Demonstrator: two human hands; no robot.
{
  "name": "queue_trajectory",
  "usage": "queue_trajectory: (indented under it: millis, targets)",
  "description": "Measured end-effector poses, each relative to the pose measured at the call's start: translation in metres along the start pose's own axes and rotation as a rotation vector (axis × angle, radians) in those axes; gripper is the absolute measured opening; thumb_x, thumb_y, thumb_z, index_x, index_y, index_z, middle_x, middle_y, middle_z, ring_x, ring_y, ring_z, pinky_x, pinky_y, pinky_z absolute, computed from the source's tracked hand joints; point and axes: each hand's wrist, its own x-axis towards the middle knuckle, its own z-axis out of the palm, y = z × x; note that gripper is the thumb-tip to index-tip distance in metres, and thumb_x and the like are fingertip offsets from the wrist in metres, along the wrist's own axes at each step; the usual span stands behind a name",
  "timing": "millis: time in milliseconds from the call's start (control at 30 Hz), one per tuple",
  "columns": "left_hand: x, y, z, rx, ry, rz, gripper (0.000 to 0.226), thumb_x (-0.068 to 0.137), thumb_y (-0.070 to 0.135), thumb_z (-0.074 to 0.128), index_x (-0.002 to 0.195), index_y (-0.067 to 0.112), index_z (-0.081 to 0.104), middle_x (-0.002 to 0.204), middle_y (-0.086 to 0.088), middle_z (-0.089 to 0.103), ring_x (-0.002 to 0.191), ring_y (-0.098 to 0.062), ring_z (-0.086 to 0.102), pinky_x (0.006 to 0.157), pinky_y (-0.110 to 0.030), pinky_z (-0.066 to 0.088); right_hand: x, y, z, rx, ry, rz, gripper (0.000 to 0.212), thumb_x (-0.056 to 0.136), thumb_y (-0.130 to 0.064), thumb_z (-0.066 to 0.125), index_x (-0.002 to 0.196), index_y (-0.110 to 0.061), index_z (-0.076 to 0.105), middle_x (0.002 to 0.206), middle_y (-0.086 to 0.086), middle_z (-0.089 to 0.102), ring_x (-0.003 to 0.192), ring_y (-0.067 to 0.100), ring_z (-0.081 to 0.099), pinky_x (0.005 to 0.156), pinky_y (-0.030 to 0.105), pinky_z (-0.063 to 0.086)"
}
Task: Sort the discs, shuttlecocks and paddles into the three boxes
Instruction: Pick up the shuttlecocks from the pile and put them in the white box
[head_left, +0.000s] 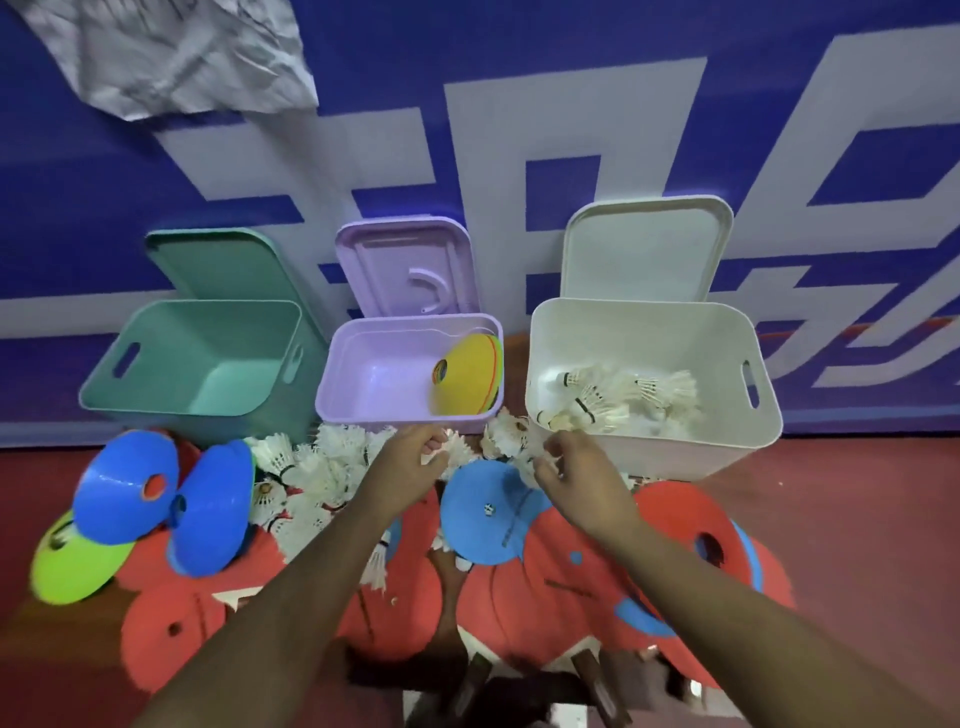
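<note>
Your left hand (410, 457) and right hand (576, 467), fingers curled, each pinch shuttlecocks (322, 467) beside the white box (727, 441).

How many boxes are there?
3. The green box on the left is empty, the purple box in the middle holds discs, the white box on the right holds shuttlecocks.
</note>
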Motion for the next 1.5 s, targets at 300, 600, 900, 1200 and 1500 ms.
queue_trajectory:
  millis: [300, 600, 900, 1200, 1500]
  targets:
    - [-0.007, -0.092, -0.01, 0.192, 0.007, -0.159, 0.045, 0.08, 0.016, 0.067, 0.124, 0.011, 0.062, 0.128, -0.01, 0.05, 0.113, -0.027, 0.055, 0.099, -0.036, 0.045, 0.026, -0.004, 0.08, -0.24, -0.176, 0.281, 0.042, 0.092, -0.032, 0.058, 0.12, -0.002, 0.052, 0.12, 0.018, 0.053, 0.111, 0.036, 0.056, 0.087, 0.038, 0.045]
    - [0.028, -0.123, -0.012, 0.507, -0.109, 0.042, 0.039, 0.093, 0.033, 0.055, 0.128, 0.016, 0.057, 0.122, -0.005, 0.061, 0.114, -0.027, 0.054, 0.103, -0.035, 0.033, 0.045, 0.009, 0.103, -0.391, 0.005, 0.337, 0.007, 0.081, -0.003, 0.054, 0.075, -0.002, 0.058, 0.08, 0.019, 0.062, 0.074, 0.038, 0.063, 0.056, 0.034, 0.039]
    - [0.027, -0.152, -0.042, 0.616, -0.26, 0.328, 0.041, 0.084, 0.023, 0.065, 0.123, 0.018, 0.056, 0.118, 0.0, 0.056, 0.112, -0.023, 0.052, 0.102, -0.033, 0.03, 0.029, -0.046, 0.096, -0.121, 0.387, 0.248, 0.015, 0.087, -0.012, 0.055, 0.073, -0.01, 0.057, 0.072, 0.007, 0.058, 0.073, 0.026, 0.049, 0.065, 0.036, 0.04]
    - [0.028, -0.124, -0.078, -0.76, -0.082, -0.325, 0.019, 0.088, 0.029, 0.066, 0.102, 0.019, 0.061, 0.106, -0.011, 0.065, 0.092, -0.019, 0.058, 0.077, -0.03, 0.043, 0.027, -0.13, 0.097, 0.236, 0.209, 0.13, 0.017, 0.093, -0.015, 0.059, 0.076, -0.012, 0.062, 0.065, -0.009, 0.053, 0.056, 0.005, 0.051, 0.054, 0.022, 0.043]
    - [0.003, -0.125, -0.1, -1.441, -0.271, -0.325, 0.017, 0.095, 0.002, 0.05, 0.11, 0.007, 0.055, 0.106, -0.014, 0.068, 0.096, -0.027, 0.067, 0.084, -0.038, 0.055, 0.037, -0.179, 0.116, 0.246, 0.098, -0.074, 0.015, 0.092, -0.016, 0.058, 0.078, -0.014, 0.063, 0.075, -0.001, 0.061, 0.067, 0.006, 0.05, 0.061, 0.024, 0.04]
